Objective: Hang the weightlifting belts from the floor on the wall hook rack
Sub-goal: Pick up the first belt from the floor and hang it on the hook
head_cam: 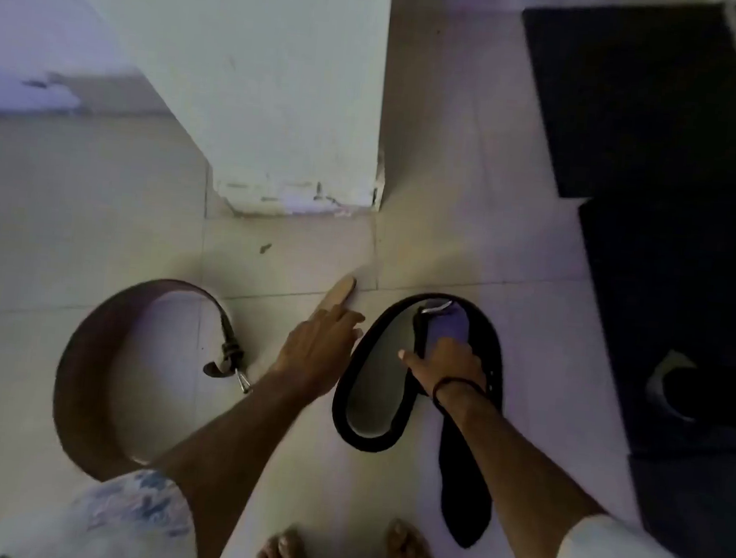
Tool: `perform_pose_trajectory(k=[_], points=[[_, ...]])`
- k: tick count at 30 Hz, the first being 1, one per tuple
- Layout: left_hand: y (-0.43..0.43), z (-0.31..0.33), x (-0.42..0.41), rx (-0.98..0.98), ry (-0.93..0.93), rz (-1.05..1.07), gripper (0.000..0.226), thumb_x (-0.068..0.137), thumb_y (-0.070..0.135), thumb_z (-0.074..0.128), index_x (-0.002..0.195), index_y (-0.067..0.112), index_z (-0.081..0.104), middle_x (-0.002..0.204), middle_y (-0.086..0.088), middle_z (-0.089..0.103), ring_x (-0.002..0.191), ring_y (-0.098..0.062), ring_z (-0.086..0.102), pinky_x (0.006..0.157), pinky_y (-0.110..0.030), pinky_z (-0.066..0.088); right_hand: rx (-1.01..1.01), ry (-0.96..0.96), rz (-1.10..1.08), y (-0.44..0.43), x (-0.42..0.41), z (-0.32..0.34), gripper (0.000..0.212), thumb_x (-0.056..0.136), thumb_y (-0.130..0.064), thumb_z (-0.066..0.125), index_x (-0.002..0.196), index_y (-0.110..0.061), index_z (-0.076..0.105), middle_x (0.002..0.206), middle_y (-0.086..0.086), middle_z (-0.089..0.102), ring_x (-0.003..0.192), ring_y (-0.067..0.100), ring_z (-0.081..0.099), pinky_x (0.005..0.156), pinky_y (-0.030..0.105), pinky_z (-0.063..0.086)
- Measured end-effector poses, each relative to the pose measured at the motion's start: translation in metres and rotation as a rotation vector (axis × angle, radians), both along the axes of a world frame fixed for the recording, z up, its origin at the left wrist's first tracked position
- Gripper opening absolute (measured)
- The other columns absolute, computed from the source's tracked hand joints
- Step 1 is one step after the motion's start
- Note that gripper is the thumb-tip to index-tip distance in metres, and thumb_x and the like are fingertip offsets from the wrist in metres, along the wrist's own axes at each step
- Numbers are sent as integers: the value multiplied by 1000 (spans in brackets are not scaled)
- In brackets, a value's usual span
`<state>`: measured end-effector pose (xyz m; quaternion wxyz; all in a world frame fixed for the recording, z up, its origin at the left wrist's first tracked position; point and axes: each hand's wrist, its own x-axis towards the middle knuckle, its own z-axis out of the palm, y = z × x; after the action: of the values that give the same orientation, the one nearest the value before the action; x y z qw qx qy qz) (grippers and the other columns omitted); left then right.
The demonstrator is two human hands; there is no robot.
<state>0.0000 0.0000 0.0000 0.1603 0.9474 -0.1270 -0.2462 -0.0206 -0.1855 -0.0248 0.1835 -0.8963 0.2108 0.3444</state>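
Person is bent over a tiled floor (pixel 96 210), both arms reaching down, bare feet at the bottom of the view. Two belts lie on the floor. The black belt (pixel 356 415) is coiled in a loop right of centre, its tail trailing toward the feet and its metal buckle (pixel 437 306) at the far side of the loop. The brown belt (pixel 82 365) curls in an open arc to the left, well apart from the black one, with its buckle end near the left forearm.

The right hand (pixel 447 366) is closed around the black belt's strap just below the buckle, fingers wrapped over it, thumb sticking out to the left. The left hand (pixel 320 346) hangs spread and holding nothing, just beside the loop's left edge, one finger stretched toward the wall corner (pixel 302 193). Whether it touches the belt cannot be told.

Step in hand looks like picking up the black belt. To do it well, keep the grip near the buckle so the loop hangs free, and use the left hand to gather the stiff wide part so the tail doesn't drag. The hook rack is not in view, so neither belt is hung yet. The brown belt is untouched.
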Motion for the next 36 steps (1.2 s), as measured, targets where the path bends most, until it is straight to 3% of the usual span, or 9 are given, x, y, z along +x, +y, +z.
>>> perform_pose_trajectory(k=[6,10,12,14,17,20,25,31,36], points=[[1,-28,7,-59,67,113,35,105,29,43,136,19,56,145,-3,53,121,-25,56,90,-40,52,-32,-66,-70,20,6,-22,35,88,-31,62,112,-6,64,113,17,66,107,35,63,84,39,53],[-1,22,28,-159,146,307,45,103,48,40,135,21,57,136,-3,60,119,-25,58,90,-38,44,-4,-238,-91,35,17,31,26,86,-27,58,89,-2,67,92,16,68,87,35,66,63,36,51],[-7,68,43,-229,171,369,56,99,59,38,136,22,57,132,-3,65,117,-24,61,93,-38,46,0,-318,-54,47,30,78,27,87,-28,57,86,-3,65,94,15,65,85,34,64,60,35,44],[-11,125,61,-268,156,379,65,95,67,35,137,21,56,129,-1,68,118,-24,62,94,-39,48,3,-411,13,59,47,139,27,89,-32,57,94,-7,64,100,12,63,87,35,64,65,37,47],[-10,222,97,-422,69,510,60,92,68,42,124,21,60,118,-2,71,108,-26,65,90,-41,51,25,-556,137,80,74,242,28,88,-32,60,106,-10,61,108,10,61,88,38,64,73,43,52],[-1,333,121,-621,-63,663,55,88,65,43,115,21,61,104,-4,72,95,-30,68,83,-51,57,49,-719,138,97,98,358,23,89,-27,60,103,-9,62,106,9,61,84,39,65,66,40,51],[21,531,140,-799,-319,792,22,102,39,44,109,19,50,81,4,61,77,-22,59,72,-39,48,121,-943,141,123,115,556,28,88,-39,55,98,-13,60,99,6,65,80,34,65,66,40,54],[49,758,142,-879,-523,735,20,104,36,41,103,16,47,76,7,57,72,-7,55,73,-34,39,327,-1028,85,138,112,763,33,77,-44,62,106,-31,53,95,-7,67,90,21,65,71,36,54],[66,924,130,-981,-720,575,24,102,44,42,102,21,48,78,4,61,72,-18,60,74,-46,51,344,-1358,31,131,111,921,22,80,-39,62,97,-25,59,84,-7,65,82,19,64,64,27,45]])
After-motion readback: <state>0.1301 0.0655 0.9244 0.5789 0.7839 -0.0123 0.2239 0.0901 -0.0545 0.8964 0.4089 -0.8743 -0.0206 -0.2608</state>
